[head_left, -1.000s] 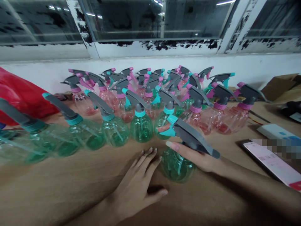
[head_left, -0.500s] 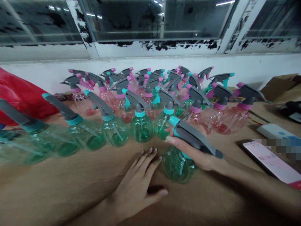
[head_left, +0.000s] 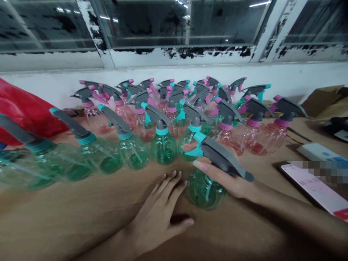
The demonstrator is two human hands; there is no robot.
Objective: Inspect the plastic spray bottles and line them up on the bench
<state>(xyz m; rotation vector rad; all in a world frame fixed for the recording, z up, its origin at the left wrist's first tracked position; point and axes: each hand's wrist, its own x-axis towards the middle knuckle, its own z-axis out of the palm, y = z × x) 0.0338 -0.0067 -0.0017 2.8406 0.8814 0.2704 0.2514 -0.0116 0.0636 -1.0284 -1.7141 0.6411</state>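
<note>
Look first at the green spray bottle (head_left: pixel 205 192), to be taken as the landmark for all places. Appears to stand upright on the bench (head_left: pixel 67 221), before the wearer.

Grasp it with the right hand (head_left: pixel 233 185), as shown: curled around below the spray head (head_left: pixel 220 156), closed over the neck area. See one fingertip (head_left: pixel 187 147) near the trigger (head_left: pixel 194 152), but cannot tell if pressing on it. See also the left hand (head_left: pixel 160 210), to the left of the bottle and nearer to the wearer: lying palm down, open, with fingers a little spread and holding nothing. Cannot tell if touching the bottle with its fingertips.

Count as done, by judgement, the fitting of the spray head, already in place above the bottle, with a tube visible inside. Cannot check how tight, because of being covered by the hand at the neck. Notice spray heads also on the row of green bottles (head_left: pixel 163 146), beyond the landmark bottle and toward its left, and on the pink bottles (head_left: pixel 255 139), beyond it and toward its right. Cannot judge from this how much remains, neither for this bottle nor for the others. Find the phone (head_left: pixel 312 188) to the right of the bottle, well apart from it.
</note>
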